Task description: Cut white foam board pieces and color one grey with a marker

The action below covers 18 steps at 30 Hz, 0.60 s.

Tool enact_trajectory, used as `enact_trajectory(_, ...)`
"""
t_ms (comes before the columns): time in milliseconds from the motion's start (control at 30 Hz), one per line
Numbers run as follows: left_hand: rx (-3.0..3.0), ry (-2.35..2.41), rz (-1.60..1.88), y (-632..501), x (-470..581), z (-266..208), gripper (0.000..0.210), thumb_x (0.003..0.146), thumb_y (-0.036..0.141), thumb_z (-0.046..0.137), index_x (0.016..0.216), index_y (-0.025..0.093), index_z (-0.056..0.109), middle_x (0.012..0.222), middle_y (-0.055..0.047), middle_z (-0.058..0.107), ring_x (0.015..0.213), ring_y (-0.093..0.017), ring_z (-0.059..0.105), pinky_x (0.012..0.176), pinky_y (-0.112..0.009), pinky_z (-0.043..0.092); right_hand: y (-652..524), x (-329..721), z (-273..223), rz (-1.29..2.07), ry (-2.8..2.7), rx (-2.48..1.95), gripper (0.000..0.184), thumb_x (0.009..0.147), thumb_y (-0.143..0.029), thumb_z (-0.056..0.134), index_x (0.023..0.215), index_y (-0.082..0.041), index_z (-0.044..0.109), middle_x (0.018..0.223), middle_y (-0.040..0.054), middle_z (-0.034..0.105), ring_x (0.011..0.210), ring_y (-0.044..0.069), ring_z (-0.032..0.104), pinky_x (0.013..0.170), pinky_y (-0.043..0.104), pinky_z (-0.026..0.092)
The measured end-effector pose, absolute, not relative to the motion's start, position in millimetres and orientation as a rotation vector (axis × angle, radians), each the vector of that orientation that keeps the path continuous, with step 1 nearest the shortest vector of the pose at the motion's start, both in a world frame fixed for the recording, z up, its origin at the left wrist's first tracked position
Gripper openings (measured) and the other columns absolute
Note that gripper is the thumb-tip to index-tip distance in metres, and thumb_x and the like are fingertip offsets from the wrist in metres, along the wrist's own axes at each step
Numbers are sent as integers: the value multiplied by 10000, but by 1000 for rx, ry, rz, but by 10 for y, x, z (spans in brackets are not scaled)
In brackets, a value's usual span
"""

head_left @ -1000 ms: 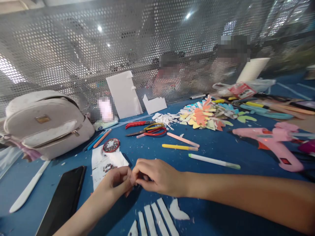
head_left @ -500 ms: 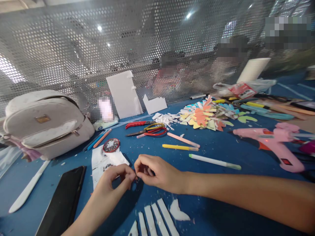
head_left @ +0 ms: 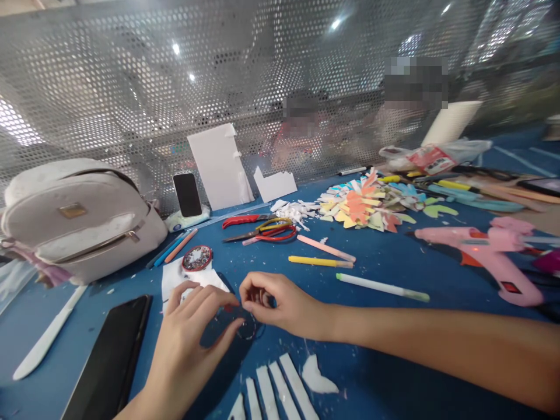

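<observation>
My right hand [head_left: 277, 303] is closed in a pinch. A thin, dark-flecked loop [head_left: 248, 332], like beaded thread, hangs just below its fingertips over the blue table [head_left: 376, 356]. Facing it, my left hand [head_left: 192, 326] is open, thumb and forefinger apart. A small reddish spot shows at its fingertips, too small to name. Behind my left hand lies a white paper sheet [head_left: 172, 280]. On that sheet sits a round red-rimmed dish [head_left: 197, 258] holding tiny dark and pale bits. Cut white strips [head_left: 286, 385] and a white tail-shaped piece [head_left: 318, 375] lie in front of my hands.
At left are a cream backpack [head_left: 87, 221], a white plastic knife [head_left: 48, 344] and a large black phone [head_left: 107, 356]. Scissors [head_left: 262, 233], markers [head_left: 319, 262] and colourful paper scraps [head_left: 359, 201] lie beyond my hands. A pink glue gun [head_left: 490, 251] rests at right.
My left hand's thumb and fingers have spread from a pinch and drawn slightly away. The loop below my right fingertips shows more clearly. My right hand has barely moved.
</observation>
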<state>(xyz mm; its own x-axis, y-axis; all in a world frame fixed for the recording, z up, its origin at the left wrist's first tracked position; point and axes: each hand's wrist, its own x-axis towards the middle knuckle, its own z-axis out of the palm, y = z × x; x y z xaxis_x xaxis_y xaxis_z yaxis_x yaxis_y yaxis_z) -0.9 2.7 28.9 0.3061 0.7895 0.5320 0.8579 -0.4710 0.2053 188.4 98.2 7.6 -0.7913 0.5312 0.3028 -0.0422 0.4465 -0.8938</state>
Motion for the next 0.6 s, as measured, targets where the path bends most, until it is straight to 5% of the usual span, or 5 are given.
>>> enact_trajectory(600,-2264,-1201,-681,5,-10,378,175,928,42,586,983,201,633,828,-6,745,709,-167,673,1029,-470,323,978,1862,114,1512,-2043,-490,85,904,-247,581,869,-169,573,747,-33,541,597,91,416,559,211,351)
